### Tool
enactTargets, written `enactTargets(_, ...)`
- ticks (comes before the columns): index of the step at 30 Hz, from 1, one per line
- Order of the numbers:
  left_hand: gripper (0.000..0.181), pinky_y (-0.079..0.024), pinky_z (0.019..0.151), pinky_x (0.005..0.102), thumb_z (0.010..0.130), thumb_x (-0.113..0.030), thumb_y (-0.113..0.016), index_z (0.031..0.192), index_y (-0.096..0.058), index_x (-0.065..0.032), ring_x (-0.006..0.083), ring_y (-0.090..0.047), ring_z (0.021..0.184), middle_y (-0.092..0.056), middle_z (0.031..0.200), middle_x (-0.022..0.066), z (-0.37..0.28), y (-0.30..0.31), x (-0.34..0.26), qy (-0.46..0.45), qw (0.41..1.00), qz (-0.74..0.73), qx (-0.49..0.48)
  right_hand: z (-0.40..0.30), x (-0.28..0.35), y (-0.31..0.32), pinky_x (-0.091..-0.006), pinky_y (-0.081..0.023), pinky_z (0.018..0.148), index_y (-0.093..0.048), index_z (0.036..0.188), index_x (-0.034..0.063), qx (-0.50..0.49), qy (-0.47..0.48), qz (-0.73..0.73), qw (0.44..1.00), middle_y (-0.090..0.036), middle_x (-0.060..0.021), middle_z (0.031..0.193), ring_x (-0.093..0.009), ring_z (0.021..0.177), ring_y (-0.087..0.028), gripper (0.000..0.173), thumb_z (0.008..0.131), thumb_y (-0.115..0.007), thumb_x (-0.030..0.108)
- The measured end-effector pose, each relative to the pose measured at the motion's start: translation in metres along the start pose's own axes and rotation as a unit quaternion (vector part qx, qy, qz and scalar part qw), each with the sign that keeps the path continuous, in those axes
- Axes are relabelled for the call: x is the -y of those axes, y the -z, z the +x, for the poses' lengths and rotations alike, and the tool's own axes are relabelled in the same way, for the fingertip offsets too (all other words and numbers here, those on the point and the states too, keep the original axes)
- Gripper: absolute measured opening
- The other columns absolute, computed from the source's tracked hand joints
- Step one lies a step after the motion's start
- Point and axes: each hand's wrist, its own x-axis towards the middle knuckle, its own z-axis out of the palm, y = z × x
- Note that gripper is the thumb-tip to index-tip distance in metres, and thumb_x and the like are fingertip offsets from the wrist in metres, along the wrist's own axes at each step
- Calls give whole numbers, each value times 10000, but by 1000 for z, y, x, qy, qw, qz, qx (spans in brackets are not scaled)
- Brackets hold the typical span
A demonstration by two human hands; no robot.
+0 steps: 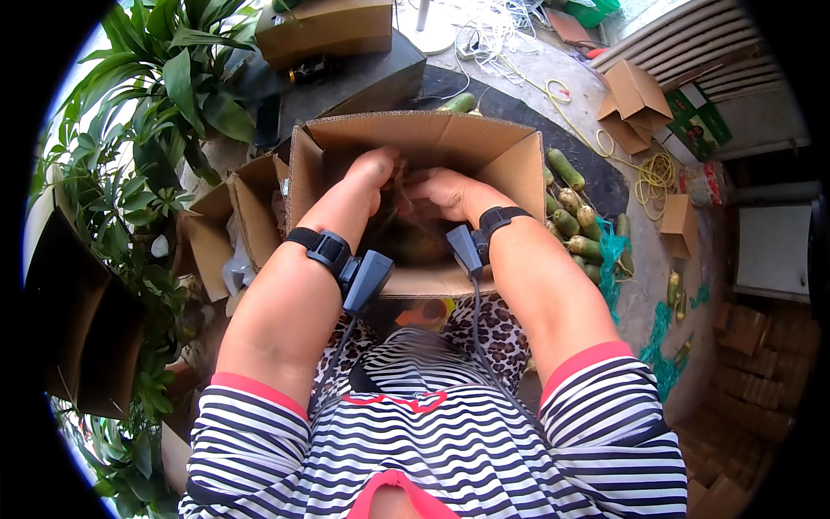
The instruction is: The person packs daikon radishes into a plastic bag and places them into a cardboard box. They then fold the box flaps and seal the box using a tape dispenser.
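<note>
An open cardboard box (421, 133) stands before me with its flaps raised. Both my hands reach inside it, close together near the far wall. Between them is a thin, see-through plastic bag (401, 194), blurred, its top bunched up. My left hand (375, 170) pinches it, with the fingertips partly hidden. From the other side my right hand (441, 193) grips the same film with bent fingers. Lower in the box, dark greenish contents (415, 243) show dimly through the plastic; what they are is hard to tell. Each forearm wears a strapped grey device with a cable.
Green radishes (570, 211) lie heaped at the right by green netting (609, 259). Other open cartons (249, 207) stand close at the left, beside leafy plants (188, 84). A dark low table (350, 81) bears a carton (324, 32). Yellow rope (655, 178) coils on the floor.
</note>
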Motion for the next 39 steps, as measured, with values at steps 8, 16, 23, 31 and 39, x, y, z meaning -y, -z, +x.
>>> enactTargets(8,208,-415,740,325,942,-272,-501,959,-670,-151,156,-526,760,-672,887,25,2,4,3,109,975,166,99,-7,6,9,-309,-516,723,-654,975,52,23,11,-109,994,-674,-90,907,-188,841,-640,168,832,-685,136)
enactTargets(16,151,-444,693,315,920,-199,-533,901,-645,-100,158,-523,688,-591,782,24,0,-1,10,127,968,175,127,-17,23,2,-305,-504,630,-676,817,71,-83,-84,-200,973,-672,-54,805,-171,718,-650,162,730,-748,186)
enactTargets(23,218,-435,868,344,903,-255,-563,959,-662,-70,205,-556,871,-641,957,71,-1,8,4,148,961,129,196,-13,20,15,-344,-500,696,-703,916,93,-45,-129,-170,976,-701,-28,878,-171,790,-666,220,777,-720,263)
enactTargets(31,457,-450,772,400,910,-544,-532,935,-670,-109,208,-531,721,-647,851,47,-12,6,-1,182,958,223,6,-31,28,2,-375,-516,641,-701,894,4,-106,-194,-529,820,-684,-101,829,-212,708,-645,303,773,-733,280)
enactTargets(39,371,-488,831,422,889,-358,-546,1024,-722,-61,312,-614,942,-676,1098,147,-21,2,-1,48,655,729,191,-8,13,19,-407,-530,611,-721,902,-10,-136,-249,-588,757,-707,-154,822,-254,664,-671,185,833,-645,144)
